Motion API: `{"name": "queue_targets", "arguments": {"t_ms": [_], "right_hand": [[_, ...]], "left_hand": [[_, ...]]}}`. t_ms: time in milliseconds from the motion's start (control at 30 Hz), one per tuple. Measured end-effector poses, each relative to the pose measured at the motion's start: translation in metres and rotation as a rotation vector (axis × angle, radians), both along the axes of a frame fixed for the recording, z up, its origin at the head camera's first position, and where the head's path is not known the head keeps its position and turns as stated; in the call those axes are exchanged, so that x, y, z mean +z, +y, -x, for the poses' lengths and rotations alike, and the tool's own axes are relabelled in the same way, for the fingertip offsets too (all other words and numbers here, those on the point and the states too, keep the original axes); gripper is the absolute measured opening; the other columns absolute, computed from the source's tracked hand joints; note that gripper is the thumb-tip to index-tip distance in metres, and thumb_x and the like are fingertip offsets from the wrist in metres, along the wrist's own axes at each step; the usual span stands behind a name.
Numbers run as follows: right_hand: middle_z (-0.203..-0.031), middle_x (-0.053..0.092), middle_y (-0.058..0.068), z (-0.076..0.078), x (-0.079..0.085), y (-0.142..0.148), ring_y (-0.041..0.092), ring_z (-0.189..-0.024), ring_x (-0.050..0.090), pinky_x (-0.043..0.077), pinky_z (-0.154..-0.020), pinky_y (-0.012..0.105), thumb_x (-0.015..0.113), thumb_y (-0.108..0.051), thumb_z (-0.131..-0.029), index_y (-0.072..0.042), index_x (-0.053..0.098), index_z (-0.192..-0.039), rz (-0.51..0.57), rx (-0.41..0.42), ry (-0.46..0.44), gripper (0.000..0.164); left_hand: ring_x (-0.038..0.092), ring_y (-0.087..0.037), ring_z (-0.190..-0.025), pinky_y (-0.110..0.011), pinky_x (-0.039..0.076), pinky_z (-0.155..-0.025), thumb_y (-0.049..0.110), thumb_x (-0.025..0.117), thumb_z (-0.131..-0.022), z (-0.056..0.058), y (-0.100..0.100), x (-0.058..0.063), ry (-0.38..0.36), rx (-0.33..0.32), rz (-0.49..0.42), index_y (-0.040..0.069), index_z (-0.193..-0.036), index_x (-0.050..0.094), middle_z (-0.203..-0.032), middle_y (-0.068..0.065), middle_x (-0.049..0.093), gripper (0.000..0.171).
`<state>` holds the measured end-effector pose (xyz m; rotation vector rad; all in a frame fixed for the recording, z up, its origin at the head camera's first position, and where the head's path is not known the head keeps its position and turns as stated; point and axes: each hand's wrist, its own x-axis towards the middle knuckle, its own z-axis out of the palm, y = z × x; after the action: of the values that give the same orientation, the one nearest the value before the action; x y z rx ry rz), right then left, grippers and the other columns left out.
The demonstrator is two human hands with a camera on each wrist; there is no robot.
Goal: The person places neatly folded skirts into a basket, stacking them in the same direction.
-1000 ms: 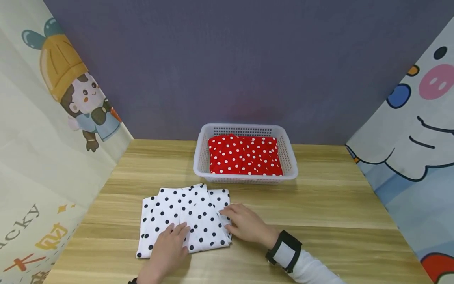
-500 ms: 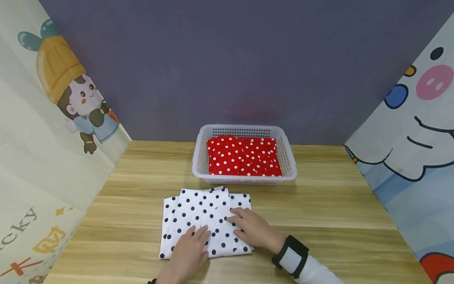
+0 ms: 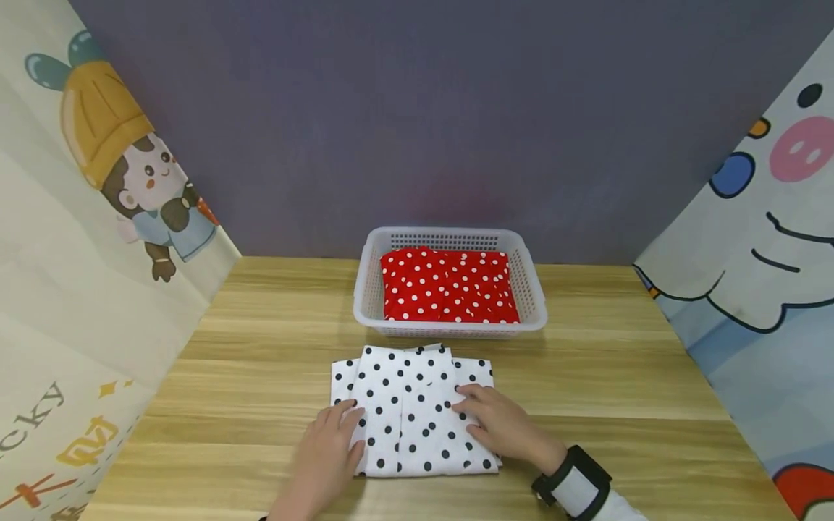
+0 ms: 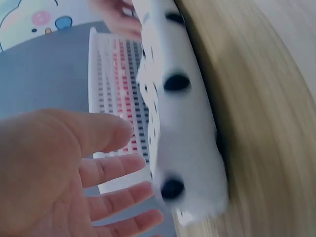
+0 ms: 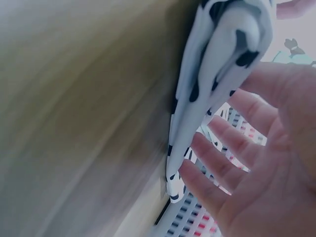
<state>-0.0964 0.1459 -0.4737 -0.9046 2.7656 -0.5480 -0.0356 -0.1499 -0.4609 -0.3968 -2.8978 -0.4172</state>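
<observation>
A folded white cloth with black polka dots (image 3: 413, 427), in several layers, lies flat on the wooden table in the head view. At its left edge is my left hand (image 3: 326, 449), fingertips over the border and nothing gripped. The left wrist view has that hand's loosely spread fingers (image 4: 118, 200) beside the fold. My right hand (image 3: 508, 427) rests its fingertips on the cloth's right side. Seen from the right wrist, its fingers (image 5: 232, 138) are extended along the stacked, rolled edge of the layers.
Behind the cloth stands a white plastic basket (image 3: 449, 327) with a folded red cloth with white dots (image 3: 449, 286) inside. A dark grey wall (image 3: 430, 123) rises at the table's back edge. Printed curtains (image 3: 52, 289) flank the wooden table (image 3: 619, 362).
The dotted white cloth has slid right across the table, to in front of the basket. Both hands moved right with it; the left hand has shifted from the cloth's middle to its left edge.
</observation>
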Motion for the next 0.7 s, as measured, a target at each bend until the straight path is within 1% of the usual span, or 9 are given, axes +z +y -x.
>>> {"name": "queue_targets", "arguments": {"t_ms": [100,200,267,367,500,700], "right_hand": [[-0.131,0.049,0.007,-0.003,-0.001,0.009,0.024,-0.119,0.048,0.042,-0.096,0.044,0.064,-0.02,-0.083,-0.019,0.064,-0.114,0.01,-0.028,-0.002,0.031],[-0.13,0.05,0.008,-0.005,-0.002,0.018,0.025,-0.118,0.049,0.043,-0.095,0.044,0.065,-0.019,-0.082,-0.018,0.064,-0.114,0.029,-0.057,0.003,0.032],[-0.129,0.05,0.009,-0.005,-0.002,0.024,0.026,-0.117,0.049,0.043,-0.095,0.044,0.065,-0.018,-0.081,-0.017,0.064,-0.113,0.043,-0.07,0.017,0.032],[-0.128,0.051,0.01,-0.005,-0.002,0.031,0.028,-0.116,0.05,0.044,-0.094,0.045,0.066,-0.016,-0.08,-0.016,0.065,-0.112,0.072,-0.098,0.029,0.031],[-0.127,0.051,0.012,-0.004,-0.002,0.04,0.029,-0.115,0.05,0.043,-0.094,0.046,0.067,-0.014,-0.08,-0.015,0.065,-0.109,0.09,-0.132,0.027,0.029],[-0.127,0.051,0.011,-0.005,-0.002,0.049,0.029,-0.116,0.05,0.043,-0.095,0.046,0.068,-0.017,-0.079,-0.015,0.065,-0.108,0.084,-0.185,-0.015,0.029]], "left_hand": [[0.055,-0.031,-0.104,-0.047,0.045,-0.088,0.018,0.071,-0.075,0.0,-0.005,-0.003,-0.027,0.015,-0.001,0.005,-0.113,0.062,-0.115,-0.014,0.058,0.042],[0.058,-0.029,-0.099,-0.043,0.047,-0.087,0.018,0.07,-0.076,0.0,-0.004,-0.006,-0.064,-0.012,-0.021,0.003,-0.116,0.06,-0.11,-0.013,0.06,0.044],[0.059,-0.028,-0.097,-0.041,0.048,-0.085,0.018,0.07,-0.076,0.0,0.001,-0.008,-0.075,-0.036,-0.037,0.002,-0.117,0.059,-0.108,-0.013,0.061,0.045],[0.059,-0.026,-0.095,-0.04,0.049,-0.084,0.017,0.071,-0.075,0.001,0.009,-0.01,-0.066,-0.058,-0.051,0.0,-0.116,0.059,-0.107,-0.013,0.061,0.045],[0.058,-0.025,-0.096,-0.039,0.048,-0.085,0.018,0.071,-0.076,0.005,0.02,-0.012,-0.061,-0.064,-0.051,0.0,-0.116,0.059,-0.107,-0.012,0.061,0.046],[0.058,-0.025,-0.096,-0.038,0.048,-0.085,0.019,0.071,-0.076,0.01,0.03,-0.016,-0.067,-0.074,-0.061,0.001,-0.117,0.058,-0.108,-0.011,0.061,0.047]]}}
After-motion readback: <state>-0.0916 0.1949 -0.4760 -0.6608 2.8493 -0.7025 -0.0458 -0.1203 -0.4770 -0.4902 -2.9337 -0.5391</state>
